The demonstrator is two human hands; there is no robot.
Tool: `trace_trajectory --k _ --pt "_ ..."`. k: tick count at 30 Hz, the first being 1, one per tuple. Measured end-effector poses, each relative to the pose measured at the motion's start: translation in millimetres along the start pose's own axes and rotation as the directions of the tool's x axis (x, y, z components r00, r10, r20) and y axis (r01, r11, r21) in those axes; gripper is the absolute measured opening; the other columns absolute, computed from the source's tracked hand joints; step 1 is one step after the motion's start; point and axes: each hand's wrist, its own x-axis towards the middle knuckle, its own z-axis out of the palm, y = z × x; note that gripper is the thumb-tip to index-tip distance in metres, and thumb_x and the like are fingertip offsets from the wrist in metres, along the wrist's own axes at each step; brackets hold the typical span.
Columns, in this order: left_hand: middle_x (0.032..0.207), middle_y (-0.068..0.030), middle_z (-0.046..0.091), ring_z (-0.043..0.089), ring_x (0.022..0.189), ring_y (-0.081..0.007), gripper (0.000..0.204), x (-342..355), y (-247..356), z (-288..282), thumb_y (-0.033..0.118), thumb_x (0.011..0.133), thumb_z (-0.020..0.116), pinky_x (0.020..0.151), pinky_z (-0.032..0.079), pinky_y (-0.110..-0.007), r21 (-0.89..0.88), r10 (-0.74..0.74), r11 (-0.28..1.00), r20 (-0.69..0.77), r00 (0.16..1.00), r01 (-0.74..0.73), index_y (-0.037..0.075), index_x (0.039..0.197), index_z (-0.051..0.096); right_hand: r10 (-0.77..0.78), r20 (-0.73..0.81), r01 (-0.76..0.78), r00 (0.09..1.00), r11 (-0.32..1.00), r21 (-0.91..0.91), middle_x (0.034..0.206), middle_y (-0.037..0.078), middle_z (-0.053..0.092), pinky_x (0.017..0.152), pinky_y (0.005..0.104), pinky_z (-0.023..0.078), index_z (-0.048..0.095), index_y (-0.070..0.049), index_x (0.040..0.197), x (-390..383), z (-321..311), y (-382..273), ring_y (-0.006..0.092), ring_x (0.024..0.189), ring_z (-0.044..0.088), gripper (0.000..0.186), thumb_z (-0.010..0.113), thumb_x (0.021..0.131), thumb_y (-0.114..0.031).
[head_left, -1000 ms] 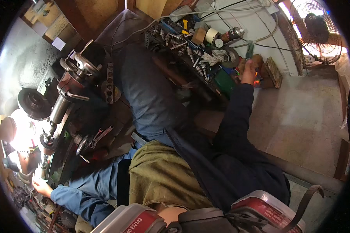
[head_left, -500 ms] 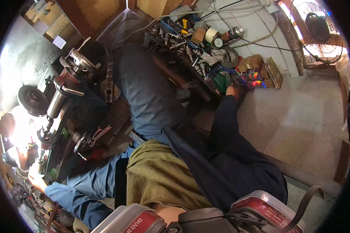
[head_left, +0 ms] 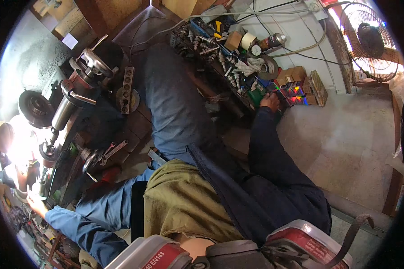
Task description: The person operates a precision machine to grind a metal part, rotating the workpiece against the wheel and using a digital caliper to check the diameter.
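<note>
My left hand [head_left: 37,205] is at the far left beside the lathe, its fingers stretched up next to a bright metal part [head_left: 42,186] and partly washed out by the lamp's glare. The lathe's tailstock [head_left: 63,113], with its handwheel [head_left: 95,63], holds a drill chuck [head_left: 54,136] aimed at that part. Off to my right, my right hand [head_left: 270,102] is closed among the small things at the bench's end, next to a green object [head_left: 256,95] and small shiny-striped boxes [head_left: 294,91]. What its bent fingers hold is hidden.
Metal tool bits [head_left: 206,47] crowd a tray, with a yellow-handled cutter [head_left: 218,29], a dial gauge [head_left: 256,50], a tape roll [head_left: 247,41] and a spray can [head_left: 272,41] nearby. Wrenches [head_left: 114,151] lie by the lathe. A fan [head_left: 370,40] stands at the upper right. Cables cross the back.
My left hand has shifted slightly left and up along the lathe. My right hand has turned, showing more of its back and fingers beside the green object. The view has tilted a little.
</note>
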Motion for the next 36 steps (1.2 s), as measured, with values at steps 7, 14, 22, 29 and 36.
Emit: trace_trajectory --k 7,14,22,29,36 --pt "0.086 -0.0064 0.064 0.059 0.077 -0.0130 0.035 -4.4 31.6 4.0 0.008 0.094 0.051 0.070 0.049 -0.027 -0.156 0.225 0.968 0.174 0.959 -0.199 -0.007 0.126 0.052 -0.122 -0.174 0.102 0.977 0.988 -0.119 0.100 0.013 0.066 0.081 0.0463 0.050 0.068 -0.012 0.102 19.4 36.9 17.5 0.0314 0.089 0.064 0.033 0.057 0.087 -0.039" --pt "0.085 0.0003 0.059 0.053 0.073 -0.0066 0.040 -49.1 110.6 -16.2 0.004 0.092 0.054 0.066 0.046 -0.022 -0.418 0.149 0.905 0.153 0.977 -0.072 -0.001 0.131 0.054 -0.090 -0.457 0.269 0.885 0.900 0.344 0.122 0.024 0.056 0.098 0.0510 0.038 0.053 0.006 0.123 5.5 -67.9 -102.6 0.0412 0.112 0.053 0.047 0.049 0.096 -0.033" --pt "0.087 0.0013 0.055 0.048 0.077 -0.0068 0.042 -62.0 138.4 -18.0 0.017 0.092 0.060 0.073 0.044 -0.022 -0.425 -0.060 0.902 0.048 0.997 0.074 0.007 0.133 0.057 -0.849 -0.436 0.709 0.299 -0.108 0.697 0.105 0.016 0.063 0.090 0.0377 0.045 0.061 0.000 0.108 -221.3 -264.8 -300.0 0.0322 0.100 0.060 0.027 0.054 0.095 -0.023" --pt "0.114 -0.0028 0.065 0.051 0.077 -0.0049 0.034 -55.2 131.4 -21.5 0.007 0.096 0.050 0.070 0.045 -0.021 -0.524 0.050 0.852 0.114 0.992 0.017 0.001 0.130 0.054 -0.648 0.494 0.634 -0.580 0.022 0.773 0.132 0.028 0.052 0.106 0.0404 0.038 0.050 0.006 0.131 -377.6 -259.8 -394.2 0.0367 0.125 0.050 0.076 0.046 0.093 -0.060" --pt "0.138 -0.0102 0.054 0.044 0.068 -0.0035 0.009 -51.9 127.8 -22.4 0.007 0.096 0.051 0.061 0.040 -0.019 -0.517 0.083 0.856 0.158 0.984 0.011 0.001 0.091 0.053 -0.491 0.412 0.076 -0.767 0.568 0.820 0.152 0.027 0.026 0.117 0.0413 0.013 0.023 0.006 0.147 -433.6 -205.2 -422.8 0.0328 0.143 0.022 0.103 0.064 0.079 -0.059"
